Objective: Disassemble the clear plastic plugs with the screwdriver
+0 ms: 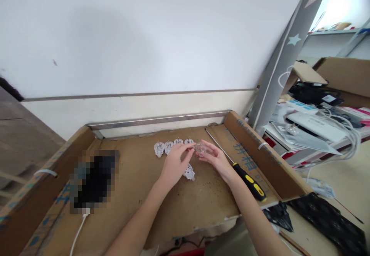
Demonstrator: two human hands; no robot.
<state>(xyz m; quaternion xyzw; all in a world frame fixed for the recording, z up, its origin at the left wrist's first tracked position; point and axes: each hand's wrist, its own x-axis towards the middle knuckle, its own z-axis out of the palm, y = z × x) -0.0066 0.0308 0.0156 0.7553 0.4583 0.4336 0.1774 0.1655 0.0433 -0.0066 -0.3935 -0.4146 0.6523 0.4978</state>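
My right hand (215,158) is wrapped around a small clear plastic plug cover (200,147), held above the cardboard. Close beside it, my left hand (180,156) pinches at the cover's left edge; whatever is between those fingertips is too small to make out. Behind my hands stands a row of white plug halves with metal pins, one being the leftmost plug half (158,148). Below my left hand lies another white plug piece (189,172), partly covered by the hand.
A long screwdriver (249,182) with a black and yellow handle lies at the right. A blurred-out dark device (95,181) with a white cable (78,233) lies left. Raised cardboard sides (266,156) border the work surface. A cluttered table stands beyond the grey post (285,59).
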